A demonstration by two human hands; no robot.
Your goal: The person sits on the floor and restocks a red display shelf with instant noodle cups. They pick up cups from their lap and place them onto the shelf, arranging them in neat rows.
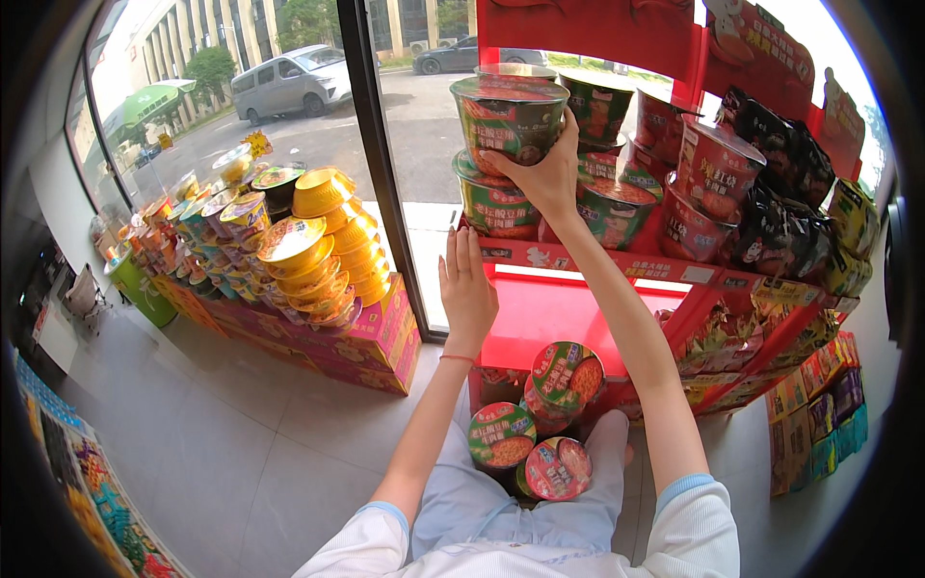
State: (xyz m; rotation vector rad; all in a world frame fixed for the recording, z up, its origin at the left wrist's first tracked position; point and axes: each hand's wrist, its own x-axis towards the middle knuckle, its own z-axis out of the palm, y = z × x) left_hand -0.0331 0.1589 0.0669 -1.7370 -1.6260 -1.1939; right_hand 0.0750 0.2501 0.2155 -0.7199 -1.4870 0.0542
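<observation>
My right hand [547,173] grips a green instant-noodle bucket [498,115], thumb across its front and fingers round its right side. Directly beneath it, a similar green bucket [497,206] stands on the red display rack's [614,264] upper shelf; whether the two touch is hard to tell. My left hand [466,292] is empty, flat with straight fingers, just below the shelf's left end. More green buckets [614,195] and red noodle buckets [719,166] are stacked to the right. Between my legs are green-lidded buckets [504,433] and a red-lidded bucket [558,468].
Black noodle packets [777,224] fill the shelf's right end. Left of the dark window frame [372,144], yellow noodle bowls [307,253] are piled on printed cartons [361,354]. A green bin [141,289] stands farther left. Bagged goods [816,412] sit low at right.
</observation>
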